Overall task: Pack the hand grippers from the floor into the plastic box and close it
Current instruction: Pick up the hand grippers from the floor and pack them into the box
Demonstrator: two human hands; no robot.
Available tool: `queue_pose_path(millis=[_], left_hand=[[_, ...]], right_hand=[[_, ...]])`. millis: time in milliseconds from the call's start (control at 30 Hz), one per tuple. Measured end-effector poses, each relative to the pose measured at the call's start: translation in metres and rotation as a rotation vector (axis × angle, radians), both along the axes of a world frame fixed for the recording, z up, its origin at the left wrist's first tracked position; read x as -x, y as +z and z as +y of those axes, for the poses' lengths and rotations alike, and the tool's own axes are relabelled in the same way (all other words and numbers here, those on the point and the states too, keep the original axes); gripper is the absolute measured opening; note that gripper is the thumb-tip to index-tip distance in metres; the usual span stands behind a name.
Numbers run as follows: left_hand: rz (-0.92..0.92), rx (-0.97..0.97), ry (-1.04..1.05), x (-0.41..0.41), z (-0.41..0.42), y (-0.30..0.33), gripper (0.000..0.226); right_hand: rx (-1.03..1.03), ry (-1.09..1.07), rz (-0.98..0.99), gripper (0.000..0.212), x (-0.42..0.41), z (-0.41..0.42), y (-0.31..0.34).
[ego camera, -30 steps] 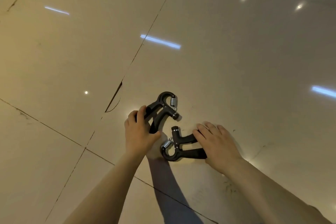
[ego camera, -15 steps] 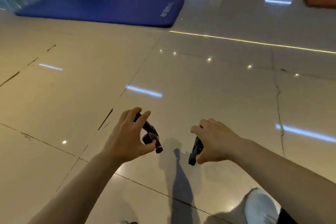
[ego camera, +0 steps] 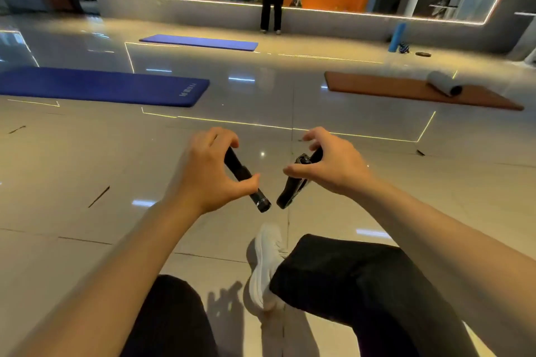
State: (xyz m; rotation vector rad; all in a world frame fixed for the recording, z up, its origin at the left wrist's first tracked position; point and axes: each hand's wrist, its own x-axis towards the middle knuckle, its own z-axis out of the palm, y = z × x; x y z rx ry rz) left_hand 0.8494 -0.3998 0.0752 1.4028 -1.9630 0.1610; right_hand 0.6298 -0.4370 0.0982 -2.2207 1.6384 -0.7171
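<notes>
Head view shows two hand grippers, one in each hand, both held up over the floor (ego camera: 87, 159) in front of the person's knees. The left hand (ego camera: 203, 174) has its fingers (ego camera: 220, 136) and thumb curled round the handle of the left hand gripper (ego camera: 246, 182). The right hand (ego camera: 333, 165) pinches the right hand gripper (ego camera: 293, 188) the same way, near its top.

They look hard and stiff, made of black plastic, and probably light enough for one hand each. The handles seem the best place to hold, since they look a bit rough and not slippery. Dropping one would likely not break it.

Counting: two hand grippers, two blue mats, one orange mat. The plastic box is not in sight.
</notes>
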Motion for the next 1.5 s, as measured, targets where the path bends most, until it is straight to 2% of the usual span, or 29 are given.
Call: queue_pose_path(millis=[200, 333, 467, 600, 767, 967, 1367, 1500], left_hand=[[0.055, 0.087, -0.086, 0.196, 0.114, 0.03, 0.061], [0.028, 0.069, -0.195, 0.35, 0.184, 0.045, 0.066], [-0.057, 0.004, -0.31, 0.492, 0.241, 0.032, 0.073], [-0.096, -0.069, -0.412, 0.59, 0.302, 0.012, 0.069], [-0.048, -0.105, -0.444, 0.656, 0.357, 0.001, 0.067], [-0.042, -0.117, -0.473, 0.7, 0.397, -0.002, 0.068], [0.024, -0.08, -0.44, 0.756, 0.433, 0.019, 0.058], [0.001, -0.116, -0.462, 0.782, 0.436, 0.01, 0.052]], right_hand=[[0.03, -0.136, -0.103, 0.071, 0.193, 0.155, 0.04], [0.013, -0.233, -0.118, 0.072, 0.34, 0.254, 0.044], [-0.059, -0.317, -0.097, 0.077, 0.471, 0.346, 0.038], [-0.086, -0.392, -0.098, 0.08, 0.56, 0.417, 0.026], [-0.073, -0.466, -0.094, 0.08, 0.624, 0.471, 0.022], [-0.057, -0.532, -0.106, 0.081, 0.671, 0.514, 0.018], [-0.028, -0.507, -0.071, 0.069, 0.745, 0.56, 0.039], [-0.024, -0.494, -0.139, 0.068, 0.766, 0.561, 0.042]])
